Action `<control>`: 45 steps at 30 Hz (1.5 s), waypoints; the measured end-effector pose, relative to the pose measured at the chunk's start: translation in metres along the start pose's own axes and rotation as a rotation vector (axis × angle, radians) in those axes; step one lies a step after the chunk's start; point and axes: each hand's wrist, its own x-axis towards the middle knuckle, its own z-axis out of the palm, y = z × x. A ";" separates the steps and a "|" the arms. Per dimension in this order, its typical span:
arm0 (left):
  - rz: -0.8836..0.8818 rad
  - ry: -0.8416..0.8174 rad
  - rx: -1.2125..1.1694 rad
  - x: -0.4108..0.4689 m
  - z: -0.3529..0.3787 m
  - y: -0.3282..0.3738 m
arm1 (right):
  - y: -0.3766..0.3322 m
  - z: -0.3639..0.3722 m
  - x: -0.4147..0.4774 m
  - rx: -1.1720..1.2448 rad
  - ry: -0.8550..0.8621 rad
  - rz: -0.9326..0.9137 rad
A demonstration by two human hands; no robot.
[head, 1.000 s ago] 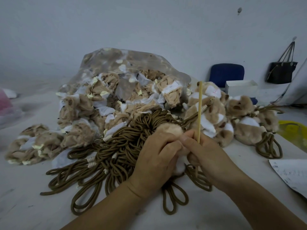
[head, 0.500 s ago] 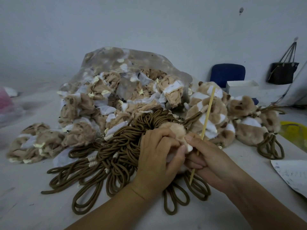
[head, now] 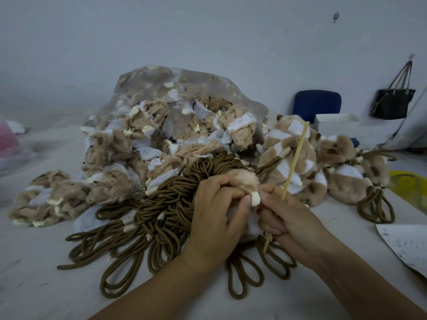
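While the left hand point(head: 217, 218) grips the plush toy point(head: 243, 181) steady above the cords point(head: 147, 218) on the desk point(head: 46, 285), the right hand point(head: 293, 218) clasps the stick point(head: 297, 155) tilted aside, seemingly freeing its fingertips for the toy's cream tip.

Plush toy point(head: 242, 181): tan with white patch. Stick point(head: 294, 162): pale yellow. Cords point(head: 161, 204): olive-brown with cream wrapped bands. Chair point(head: 316, 105): dark blue. Handbag point(head: 392, 102): black.
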 end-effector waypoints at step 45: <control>-0.557 -0.251 -0.574 0.005 -0.001 0.015 | 0.003 -0.003 0.003 0.113 0.076 0.051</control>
